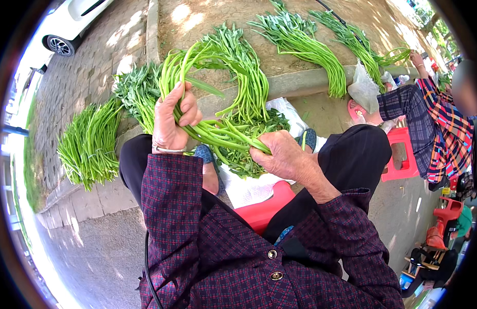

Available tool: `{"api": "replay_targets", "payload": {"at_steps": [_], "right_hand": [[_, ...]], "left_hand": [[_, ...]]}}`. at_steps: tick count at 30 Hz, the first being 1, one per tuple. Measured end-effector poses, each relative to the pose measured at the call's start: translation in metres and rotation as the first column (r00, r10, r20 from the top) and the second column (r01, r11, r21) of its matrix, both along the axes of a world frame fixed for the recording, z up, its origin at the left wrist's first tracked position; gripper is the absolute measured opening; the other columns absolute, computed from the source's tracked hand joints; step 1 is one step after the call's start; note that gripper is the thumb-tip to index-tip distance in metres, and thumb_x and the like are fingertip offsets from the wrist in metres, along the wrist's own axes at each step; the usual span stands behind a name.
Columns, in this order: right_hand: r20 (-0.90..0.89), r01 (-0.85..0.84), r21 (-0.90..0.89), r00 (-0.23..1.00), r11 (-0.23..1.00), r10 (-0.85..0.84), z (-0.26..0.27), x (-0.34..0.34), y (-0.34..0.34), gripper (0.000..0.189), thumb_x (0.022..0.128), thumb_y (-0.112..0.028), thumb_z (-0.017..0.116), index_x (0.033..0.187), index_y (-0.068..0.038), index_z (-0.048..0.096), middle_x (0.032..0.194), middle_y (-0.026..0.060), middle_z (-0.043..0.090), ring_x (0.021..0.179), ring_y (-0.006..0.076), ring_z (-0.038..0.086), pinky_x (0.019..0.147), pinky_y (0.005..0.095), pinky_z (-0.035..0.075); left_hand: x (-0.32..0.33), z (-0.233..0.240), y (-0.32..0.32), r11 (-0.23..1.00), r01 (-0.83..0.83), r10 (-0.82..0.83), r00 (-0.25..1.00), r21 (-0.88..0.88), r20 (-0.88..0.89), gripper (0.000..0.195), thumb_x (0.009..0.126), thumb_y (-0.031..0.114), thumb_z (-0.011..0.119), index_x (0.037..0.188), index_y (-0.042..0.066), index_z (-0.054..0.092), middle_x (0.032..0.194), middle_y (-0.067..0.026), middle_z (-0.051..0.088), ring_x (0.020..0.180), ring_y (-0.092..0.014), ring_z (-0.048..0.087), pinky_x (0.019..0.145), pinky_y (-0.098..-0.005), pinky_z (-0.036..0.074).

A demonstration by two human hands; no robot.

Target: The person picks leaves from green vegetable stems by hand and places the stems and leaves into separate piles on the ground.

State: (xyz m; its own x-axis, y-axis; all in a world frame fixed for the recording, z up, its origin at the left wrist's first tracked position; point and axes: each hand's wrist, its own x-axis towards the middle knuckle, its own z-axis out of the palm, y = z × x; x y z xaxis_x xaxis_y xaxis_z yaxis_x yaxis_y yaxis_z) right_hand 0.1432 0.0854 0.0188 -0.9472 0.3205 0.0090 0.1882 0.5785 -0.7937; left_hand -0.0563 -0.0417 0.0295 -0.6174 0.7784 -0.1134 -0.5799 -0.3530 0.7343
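Note:
My left hand point(176, 116) is closed around a bundle of long green water spinach stems point(211, 133), whose upper part bends over in an arch. My right hand point(286, 156) grips the stem ends of the same bundle, to the right and slightly lower. Beneath the bundle, trimmed leaves and stem bits point(244, 160) lie heaped on a white plastic sheet point(250, 191) between my feet. Just beyond my hands, a loose pile of water spinach point(248, 85) rests across the kerb.
A tied water spinach bundle point(92, 145) stands at left, beside a leafy one point(140, 92). More bunches lie on the dirt point(312, 54). At right a person in a plaid shirt point(451, 127) sits on a red plastic stool point(402, 154). A white car point(74, 23) is parked far left.

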Motion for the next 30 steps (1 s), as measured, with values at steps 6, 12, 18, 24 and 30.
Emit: {"api": "replay_targets", "payload": {"at_steps": [6, 12, 18, 24, 30], "right_hand": [[-0.09, 0.223, -0.071, 0.969, 0.972, -0.229, 0.013, -0.003, -0.008, 0.02, 0.073, -0.013, 0.057, 0.063, 0.004, 0.054, 0.055, 0.0199, 0.052, 0.047, 0.0298, 0.053, 0.049, 0.0381, 0.043], [-0.253, 0.396, -0.381, 0.825, 0.835, -0.506, 0.01, 0.002, 0.009, 0.017, 0.077, -0.011, 0.056, 0.068, 0.001, 0.064, 0.049, 0.001, 0.05, 0.046, 0.0074, 0.045, 0.043, 0.0288, 0.037], [-0.048, 0.305, -0.396, 0.935, 0.866, -0.351, -0.003, 0.009, 0.017, 0.02, 0.085, -0.012, 0.054, 0.09, 0.003, 0.066, 0.056, -0.0035, 0.051, 0.049, 0.0028, 0.044, 0.045, 0.0206, 0.034], [0.086, 0.383, -0.44, 0.918, 0.812, -0.386, 0.002, 0.012, 0.016, 0.02, 0.085, -0.011, 0.055, 0.092, 0.004, 0.065, 0.055, -0.0021, 0.051, 0.049, 0.0036, 0.045, 0.047, 0.0198, 0.037], [0.074, 0.314, -0.53, 0.943, 0.788, -0.326, -0.004, 0.012, 0.021, 0.035, 0.09, -0.029, 0.054, 0.09, 0.005, 0.062, 0.055, -0.0012, 0.05, 0.045, 0.0032, 0.04, 0.042, 0.0214, 0.033]], "left_hand": [[-0.01, -0.007, -0.003, 0.986, -0.035, 0.02, 0.996, 0.161, 0.091, 0.021, 0.097, 0.021, 0.043, 0.101, 0.002, 0.052, 0.061, 0.0039, 0.038, 0.041, -0.006, 0.028, 0.043, -0.0227, 0.028], [-0.026, -0.01, -0.01, 0.94, -0.041, -0.008, 0.99, 0.337, 0.144, 0.025, 0.098, 0.023, 0.039, 0.097, 0.002, 0.051, 0.06, 0.0028, 0.039, 0.04, -0.007, 0.028, 0.043, -0.0236, 0.029], [-0.02, -0.007, -0.011, 0.913, 0.033, -0.111, 0.979, 0.406, 0.171, 0.022, 0.099, 0.02, 0.037, 0.102, 0.0, 0.048, 0.06, 0.0021, 0.038, 0.041, -0.007, 0.029, 0.042, -0.0236, 0.03], [-0.015, -0.004, -0.011, 0.919, 0.101, -0.164, 0.977, 0.382, 0.136, 0.023, 0.099, 0.021, 0.036, 0.102, 0.001, 0.047, 0.059, 0.0021, 0.039, 0.039, -0.007, 0.029, 0.041, -0.0232, 0.03], [-0.012, -0.002, -0.01, 0.902, 0.154, -0.216, 0.97, 0.404, 0.113, 0.022, 0.1, 0.019, 0.034, 0.103, 0.0, 0.045, 0.06, 0.0017, 0.038, 0.039, -0.007, 0.029, 0.04, -0.0228, 0.03]]}}
